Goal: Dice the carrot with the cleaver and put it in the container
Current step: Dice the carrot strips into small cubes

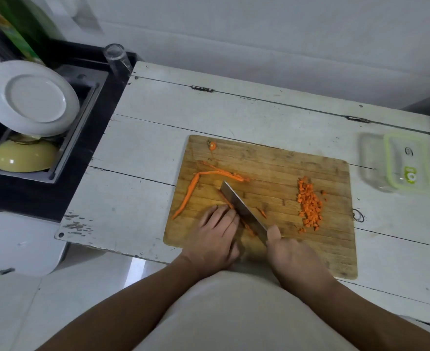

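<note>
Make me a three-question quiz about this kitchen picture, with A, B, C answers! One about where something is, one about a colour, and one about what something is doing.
1. Where is the pile of diced carrot?
A. In the container
B. On the right part of the cutting board
C. In the sink

2. What colour is the container's lid rim?
A. Light green
B. Red
C. Blue

3. What is the right hand doing?
A. Resting flat
B. Holding a plate
C. Gripping the cleaver

Answers: 1 B, the orange cubes lie on the cutting board, right of the blade. 2 A, its lid rim is pale green. 3 C, its fingers wrap the handle while the left hand steadies a carrot strip.
</note>
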